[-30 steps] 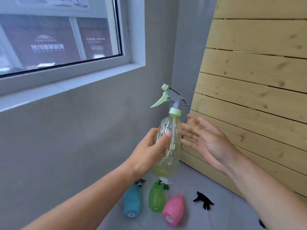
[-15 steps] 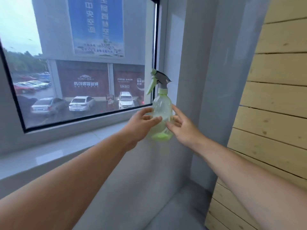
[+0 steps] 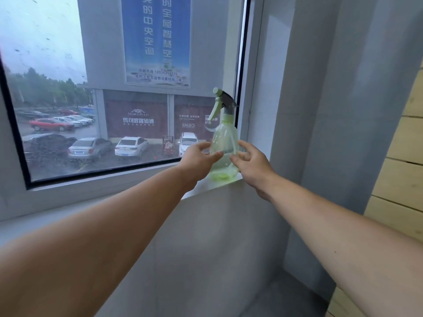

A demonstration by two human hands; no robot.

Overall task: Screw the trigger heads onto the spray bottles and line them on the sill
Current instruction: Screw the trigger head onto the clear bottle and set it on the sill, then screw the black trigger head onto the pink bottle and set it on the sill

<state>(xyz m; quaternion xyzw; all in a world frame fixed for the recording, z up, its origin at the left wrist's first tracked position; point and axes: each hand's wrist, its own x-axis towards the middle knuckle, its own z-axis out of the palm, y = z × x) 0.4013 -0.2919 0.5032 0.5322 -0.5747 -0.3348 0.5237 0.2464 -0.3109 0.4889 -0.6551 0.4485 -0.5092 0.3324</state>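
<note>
Left hand [image 3: 196,156], right hand [image 3: 251,165] flanking green spray bottle [image 3: 223,143], "MKBO" sign [image 3: 188,125] outside

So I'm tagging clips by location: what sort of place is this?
Probably an unfinished or bare indoor corner by a street-facing window: plain grey walls, wooden planks at the right, and parked cars outside. A spray bottle stands on the sill.

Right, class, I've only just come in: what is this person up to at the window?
A person is setting a pale green spray bottle upright on the window sill, at its right end near the frame. Its trigger head is already on, nozzle pointing left. The left hand and the right hand flank the bottle with fingers spread; it is hard to tell whether they touch it. No other bottle is in view on the sill.
</note>
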